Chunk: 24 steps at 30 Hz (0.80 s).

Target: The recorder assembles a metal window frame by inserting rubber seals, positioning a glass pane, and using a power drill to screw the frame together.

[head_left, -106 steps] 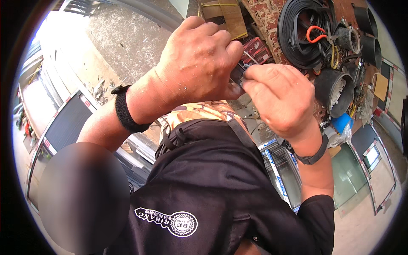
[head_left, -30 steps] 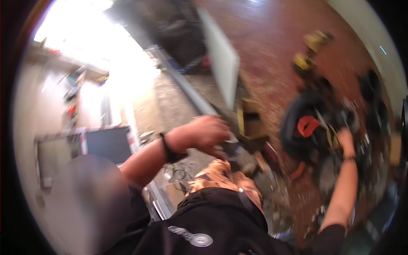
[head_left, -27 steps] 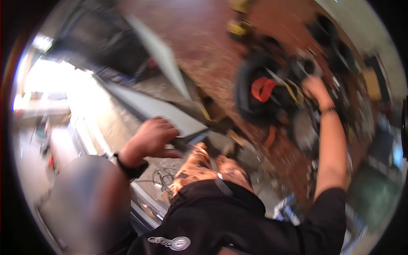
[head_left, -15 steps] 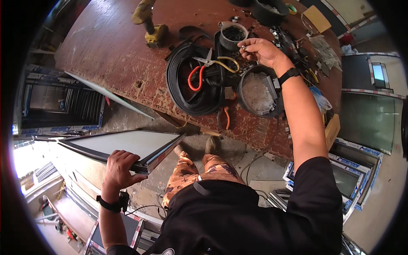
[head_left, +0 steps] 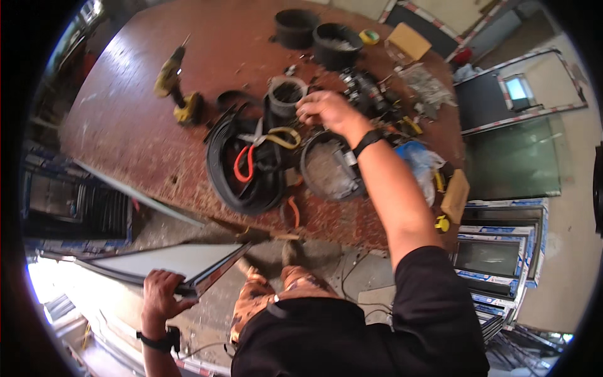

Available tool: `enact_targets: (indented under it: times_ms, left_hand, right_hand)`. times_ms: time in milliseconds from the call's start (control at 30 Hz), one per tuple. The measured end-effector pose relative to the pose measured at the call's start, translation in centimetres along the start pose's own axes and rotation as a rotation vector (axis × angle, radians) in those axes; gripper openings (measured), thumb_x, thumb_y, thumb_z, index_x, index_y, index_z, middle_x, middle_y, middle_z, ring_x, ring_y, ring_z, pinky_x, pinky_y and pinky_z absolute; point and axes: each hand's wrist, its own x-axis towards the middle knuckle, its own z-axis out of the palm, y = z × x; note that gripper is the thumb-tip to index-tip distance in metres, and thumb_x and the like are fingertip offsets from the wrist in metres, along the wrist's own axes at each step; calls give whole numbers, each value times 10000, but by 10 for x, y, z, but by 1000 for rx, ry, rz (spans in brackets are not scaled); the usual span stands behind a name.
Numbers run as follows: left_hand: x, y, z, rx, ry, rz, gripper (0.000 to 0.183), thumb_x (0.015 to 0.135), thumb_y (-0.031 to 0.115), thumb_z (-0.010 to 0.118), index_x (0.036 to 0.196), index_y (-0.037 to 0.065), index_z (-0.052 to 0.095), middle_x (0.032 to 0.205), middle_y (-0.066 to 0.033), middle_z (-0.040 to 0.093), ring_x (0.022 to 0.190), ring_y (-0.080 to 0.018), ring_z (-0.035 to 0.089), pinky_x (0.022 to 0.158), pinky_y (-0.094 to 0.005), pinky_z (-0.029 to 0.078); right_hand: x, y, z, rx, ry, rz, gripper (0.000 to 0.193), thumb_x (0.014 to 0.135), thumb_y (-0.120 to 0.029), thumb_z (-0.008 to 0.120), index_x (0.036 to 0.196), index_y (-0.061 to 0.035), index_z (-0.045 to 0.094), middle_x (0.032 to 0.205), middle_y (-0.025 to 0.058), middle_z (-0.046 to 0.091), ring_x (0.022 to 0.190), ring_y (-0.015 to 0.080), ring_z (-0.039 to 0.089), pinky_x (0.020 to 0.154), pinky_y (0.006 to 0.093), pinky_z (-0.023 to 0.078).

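My left hand (head_left: 164,296) is closed round the near corner of a dark-framed glass panel (head_left: 169,261), which stands tilted beside my legs. Over the table, my right hand (head_left: 331,113) has thumb and fingers pinched together; what they hold is too small and blurred to name. Just left of those fingertips is a grey tub (head_left: 274,108) of small black parts. A round black tub (head_left: 326,166) with pale, clear-looking pieces stands below the right wrist. Red-and-yellow-handled scissors (head_left: 245,162) lie open on a coil of black rubber strip (head_left: 217,173).
A yellow cordless drill (head_left: 185,110) stands on the red-brown worn table (head_left: 125,125). Two black tubs (head_left: 296,28) sit toward the far edge. Orange-handled pliers (head_left: 294,212) lie at the near edge. Framed windows (head_left: 502,251) are stacked at right, with a glass sheet (head_left: 515,160) beyond.
My view has turned, so the table and tools sit further left and lower. My left hand keeps its grip on the panel corner. The right hand stays pinched near the grey tub.
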Motion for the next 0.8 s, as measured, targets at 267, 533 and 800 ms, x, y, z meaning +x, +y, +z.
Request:
enact_targets:
  times_ms: [267,533,800]
  left_hand:
    - [-9,-5,0,4,16,-22,589,513,559,831,848,93,700,772,-72,672,770,-298,644,774,-428,467]
    - [17,3,-11,-5,15,50,489,640,560,797,718,112,616,684,-45,615,699,-246,644,695,-377,482]
    - [21,-4,-19,-81,-48,53,514,720,607,733,696,111,600,674,-43,606,692,-236,644,683,-360,476]
  right_hand:
    - [5,8,26,-1190,302,-259,235,846,-268,668,976,-79,722,904,147,716,909,317,686,808,434,512]
    - [31,-65,94,-929,355,-213,144,824,-111,686,927,-10,688,745,58,695,625,127,657,582,303,517]
    - [161,-113,181,-497,348,-339,188,926,-201,687,944,-15,665,799,30,676,665,99,620,562,249,491]
